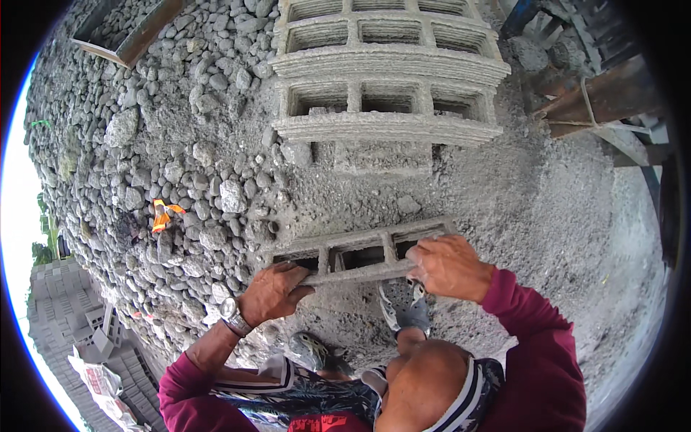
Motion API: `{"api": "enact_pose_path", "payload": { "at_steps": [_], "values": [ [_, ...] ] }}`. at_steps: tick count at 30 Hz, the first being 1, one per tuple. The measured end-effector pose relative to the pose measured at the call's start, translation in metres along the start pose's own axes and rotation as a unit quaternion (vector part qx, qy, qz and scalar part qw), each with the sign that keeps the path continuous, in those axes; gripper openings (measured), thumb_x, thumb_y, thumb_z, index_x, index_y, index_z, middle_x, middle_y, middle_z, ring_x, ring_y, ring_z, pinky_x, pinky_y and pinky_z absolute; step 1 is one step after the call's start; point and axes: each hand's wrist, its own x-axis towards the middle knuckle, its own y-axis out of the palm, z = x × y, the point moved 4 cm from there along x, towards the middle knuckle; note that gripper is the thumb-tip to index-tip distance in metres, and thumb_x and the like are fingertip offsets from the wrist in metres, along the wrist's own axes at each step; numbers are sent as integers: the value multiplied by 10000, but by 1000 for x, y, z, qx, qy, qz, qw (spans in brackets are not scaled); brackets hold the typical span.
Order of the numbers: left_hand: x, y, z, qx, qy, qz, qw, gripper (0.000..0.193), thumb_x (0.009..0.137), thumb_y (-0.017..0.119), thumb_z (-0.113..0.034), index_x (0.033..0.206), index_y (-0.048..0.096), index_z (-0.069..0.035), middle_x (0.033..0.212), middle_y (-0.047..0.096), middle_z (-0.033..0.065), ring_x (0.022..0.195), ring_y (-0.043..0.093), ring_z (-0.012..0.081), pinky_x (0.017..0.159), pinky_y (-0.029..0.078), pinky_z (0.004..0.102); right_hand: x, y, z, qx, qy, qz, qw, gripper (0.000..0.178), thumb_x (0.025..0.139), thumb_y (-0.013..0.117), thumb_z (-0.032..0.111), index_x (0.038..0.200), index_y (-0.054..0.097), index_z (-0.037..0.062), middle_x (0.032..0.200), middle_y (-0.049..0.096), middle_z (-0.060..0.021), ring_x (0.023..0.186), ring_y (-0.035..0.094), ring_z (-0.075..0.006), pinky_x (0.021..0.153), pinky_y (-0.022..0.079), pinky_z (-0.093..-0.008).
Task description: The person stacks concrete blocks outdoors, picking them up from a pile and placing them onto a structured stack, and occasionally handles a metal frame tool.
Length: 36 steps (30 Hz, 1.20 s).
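A grey hollow concrete block point(360, 272) with three openings is gripped at both ends in front of my legs. My left hand point(276, 291) has its fingers over the near left corner, and my right hand point(448, 266) is closed round the right end. The block tilts slightly, its right end farther from me than its left. Whether its underside touches the ground is hidden. Beyond it lies a stack of similar hollow blocks point(389, 129), their openings facing me.
Loose stones point(173, 173) cover the ground at left, with an orange scrap point(163, 214) among them. A rusty metal frame point(604, 93) stands at far right, and a metal box form point(137, 39) lies far left. More blocks point(65, 302) are piled at the lower left. My shoe point(404, 302) is just below the held block.
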Motion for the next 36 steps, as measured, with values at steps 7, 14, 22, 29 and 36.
{"api": "enact_pose_path", "payload": {
  "at_steps": [7,14,22,29,36],
  "values": [
    [48,-88,-41,93,72,-107,987,265,794,766,-184,974,654,-26,896,665,147,809,647,347,717,537,415,-21,-80,-6,-131,-47,-199,970,192,829,715,210,875,622,49,751,578,-66,677,590,-218,600,485,-398],
    [133,-151,-29,193,144,-217,946,284,826,735,-180,1049,654,-24,955,673,146,890,647,341,773,536,424,12,-154,-35,-212,5,-312,926,226,832,732,220,931,628,45,778,583,-65,708,592,-197,656,497,-376],
    [187,-140,26,218,75,-135,964,403,852,716,-265,1160,631,-21,1100,664,200,1008,634,392,887,511,449,53,-148,-96,-167,-26,-274,947,319,836,733,212,1065,633,15,953,654,-149,897,603,-301,911,429,-431],
    [193,-143,34,221,72,-114,966,480,855,727,-320,1210,631,-13,1153,669,206,1117,618,387,973,483,456,60,-155,-109,-138,-19,-215,967,334,835,745,232,1103,650,56,1086,685,-111,1048,617,-283,967,420,-428],
    [150,-148,44,-130,106,-448,878,613,940,583,-484,1320,561,-4,1339,575,219,1266,536,338,1088,399,479,5,-161,-133,97,-23,-563,820,607,934,556,507,1380,528,95,1369,563,-132,1318,476,-275,1146,269,-442]
  ]
}}
